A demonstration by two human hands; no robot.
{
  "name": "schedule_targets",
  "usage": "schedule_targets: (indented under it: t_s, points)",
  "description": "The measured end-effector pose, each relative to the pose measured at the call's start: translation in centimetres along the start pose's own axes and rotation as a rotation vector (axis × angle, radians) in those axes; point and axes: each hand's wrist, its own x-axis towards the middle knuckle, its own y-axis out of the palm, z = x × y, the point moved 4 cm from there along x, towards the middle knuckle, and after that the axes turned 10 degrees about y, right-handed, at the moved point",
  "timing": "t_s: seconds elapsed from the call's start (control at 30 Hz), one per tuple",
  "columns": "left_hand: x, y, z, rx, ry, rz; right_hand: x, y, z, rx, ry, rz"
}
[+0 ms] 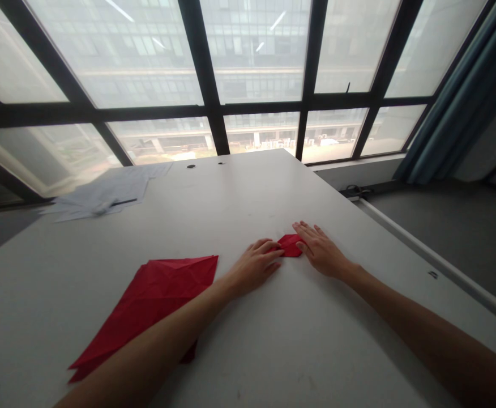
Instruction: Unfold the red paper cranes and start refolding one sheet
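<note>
A small piece of folded red paper (291, 245) lies flat on the white table, between my two hands. My left hand (257, 263) rests palm down at its left end; the fingertips cover that edge and the thumb sits a little apart below. On the right end lies my right hand (322, 249), fingers stretched out and flat, hiding that edge. Larger folded red paper sheets (158, 294), creased and overlapping, are spread on the table to the left, partly covered by my left forearm.
The white table (239, 198) reaches toward large framed windows (256, 51). Loose white papers (103, 195) with a dark pen (123, 202) lie at the far left. Beyond the table's right edge run a white rail (435, 255) and grey floor, with a blue curtain (456, 96) behind.
</note>
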Motion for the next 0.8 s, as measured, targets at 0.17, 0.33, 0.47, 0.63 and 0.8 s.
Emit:
schedule_targets:
  t_s: [0.17, 0.33, 0.47, 0.63, 0.8]
  points:
    - [0.0, 0.0, 0.0, -0.013, -0.013, -0.002, 1.0, -1.6, -2.6, 0.25, 0.218, -0.33]
    - [0.0, -0.1, 0.0, -0.021, -0.025, -0.025, 0.8, -2.2, -2.3, 0.287, 0.158, -0.423]
    - [0.1, -0.2, 0.1, -0.042, -0.022, -0.04, 0.3, -1.6, -0.4, 0.249, -0.014, -0.282]
    - [0.1, -0.1, 0.2, -0.044, -0.014, -0.045, 0.2, -0.4, 0.5, 0.167, -0.073, -0.073]
    - [0.1, 0.1, 0.4, -0.048, -0.012, -0.055, 0.4, -0.4, 0.3, 0.157, -0.061, -0.049]
